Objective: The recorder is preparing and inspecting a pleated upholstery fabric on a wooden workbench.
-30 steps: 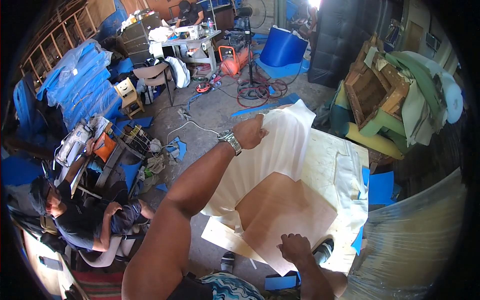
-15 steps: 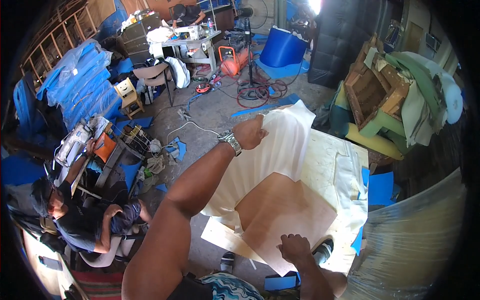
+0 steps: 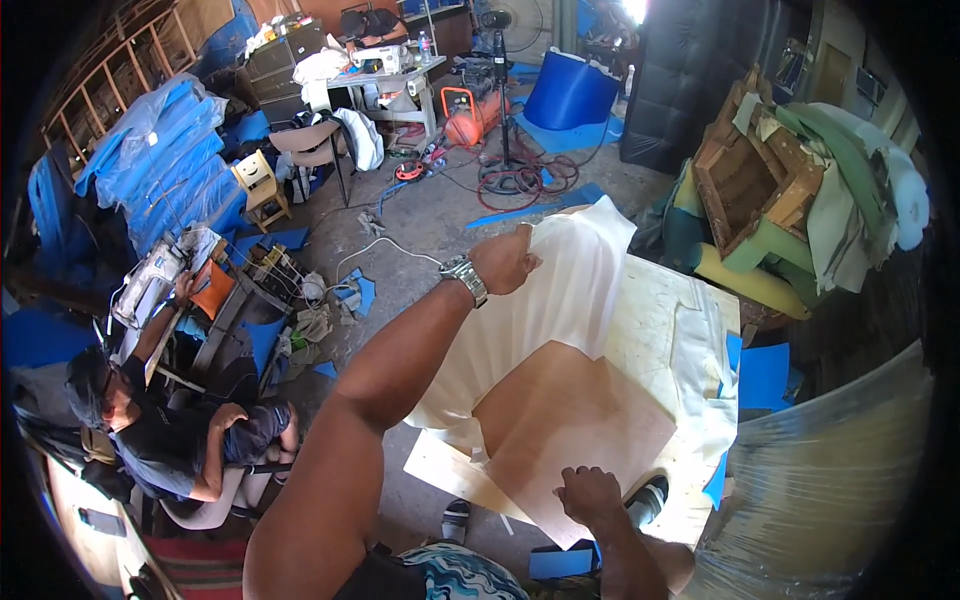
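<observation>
We locate our right hand (image 3: 590, 497) nearest, over the lower part of the brown sheet (image 3: 580, 425). Its fingers are clenched; we cannot tell whether anything is inside. The sheet lies angled over the pale board (image 3: 648, 310), directly below the white cloth (image 3: 550, 305). Farther out, our left hand (image 3: 503, 262), wearing a metal wristwatch (image 3: 463, 280), grasps the cloth by its upper left edge; pleats run down from there. To our left sits a co-worker (image 3: 160, 440). Beyond the board, at right, stands a wooden frame (image 3: 750, 180). Farther back are an orange compressor (image 3: 474, 124), a blue curved piece (image 3: 568, 92) and a white sewing machine (image 3: 378, 59) on a table (image 3: 428, 75).
</observation>
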The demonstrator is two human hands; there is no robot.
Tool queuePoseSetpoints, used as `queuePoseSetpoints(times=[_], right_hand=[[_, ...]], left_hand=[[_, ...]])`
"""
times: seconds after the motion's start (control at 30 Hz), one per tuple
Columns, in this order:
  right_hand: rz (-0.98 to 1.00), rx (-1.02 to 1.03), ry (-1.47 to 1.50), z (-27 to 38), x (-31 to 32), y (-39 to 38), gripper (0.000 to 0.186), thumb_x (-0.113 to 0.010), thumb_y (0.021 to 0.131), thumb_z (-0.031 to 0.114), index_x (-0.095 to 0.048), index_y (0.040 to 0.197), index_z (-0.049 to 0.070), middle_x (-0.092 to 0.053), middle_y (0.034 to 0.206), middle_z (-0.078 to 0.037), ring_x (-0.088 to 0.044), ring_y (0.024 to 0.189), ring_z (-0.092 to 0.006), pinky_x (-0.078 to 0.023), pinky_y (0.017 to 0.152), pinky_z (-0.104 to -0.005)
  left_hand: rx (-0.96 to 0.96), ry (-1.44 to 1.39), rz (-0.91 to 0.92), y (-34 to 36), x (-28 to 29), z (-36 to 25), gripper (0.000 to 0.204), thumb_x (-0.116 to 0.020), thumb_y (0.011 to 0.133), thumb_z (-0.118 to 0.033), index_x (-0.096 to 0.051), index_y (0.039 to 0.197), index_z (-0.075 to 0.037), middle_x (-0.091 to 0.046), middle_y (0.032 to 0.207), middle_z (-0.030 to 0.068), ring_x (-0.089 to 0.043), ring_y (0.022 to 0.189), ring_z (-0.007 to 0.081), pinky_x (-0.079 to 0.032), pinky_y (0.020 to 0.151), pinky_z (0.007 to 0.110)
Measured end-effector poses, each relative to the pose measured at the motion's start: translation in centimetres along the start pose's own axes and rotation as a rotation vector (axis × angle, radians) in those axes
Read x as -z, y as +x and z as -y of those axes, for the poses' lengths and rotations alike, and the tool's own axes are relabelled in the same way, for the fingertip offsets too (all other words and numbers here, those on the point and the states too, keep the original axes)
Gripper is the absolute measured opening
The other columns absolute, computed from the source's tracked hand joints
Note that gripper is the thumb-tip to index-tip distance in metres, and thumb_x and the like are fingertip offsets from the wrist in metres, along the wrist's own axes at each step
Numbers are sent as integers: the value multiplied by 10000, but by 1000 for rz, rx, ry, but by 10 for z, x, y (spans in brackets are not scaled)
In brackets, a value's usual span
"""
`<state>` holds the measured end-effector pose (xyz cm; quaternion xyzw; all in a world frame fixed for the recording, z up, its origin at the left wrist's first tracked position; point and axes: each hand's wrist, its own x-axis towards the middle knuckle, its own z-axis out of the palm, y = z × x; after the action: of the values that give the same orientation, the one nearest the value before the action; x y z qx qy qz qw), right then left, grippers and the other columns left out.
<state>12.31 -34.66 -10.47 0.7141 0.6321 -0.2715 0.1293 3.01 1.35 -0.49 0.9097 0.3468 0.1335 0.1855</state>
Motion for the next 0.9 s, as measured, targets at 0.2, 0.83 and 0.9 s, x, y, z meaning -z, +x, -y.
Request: queuePoseSetpoints(times=[0.2,0.83,0.9], right_hand=[[-73,22,-7,-2,-6,1,347,-624,903,400,-635,1031,77,-683,953,-143,-671,919,-325,-521,769,-498],[-6,-1,19,1,4,-1,349,-581,936,392,-632,1088,81,-673,1056,-157,-647,1003,-344,-511,848,-487],[-10,-4,4,1,3,-1,352,-583,934,393,-631,1085,80,-674,1047,-154,-649,996,-342,-511,843,-489]], left_hand=[[-9,-4,5,0,0,0,386,-593,924,-274,-463,1111,37,-655,907,285,-640,895,448,-478,764,538],[9,-23,23,3,-3,5,418,-604,923,-294,-470,1160,23,-638,969,295,-613,940,458,-467,779,535],[5,-30,19,3,-3,5,415,-604,923,-291,-475,1152,30,-637,967,295,-613,943,459,-469,784,532]])
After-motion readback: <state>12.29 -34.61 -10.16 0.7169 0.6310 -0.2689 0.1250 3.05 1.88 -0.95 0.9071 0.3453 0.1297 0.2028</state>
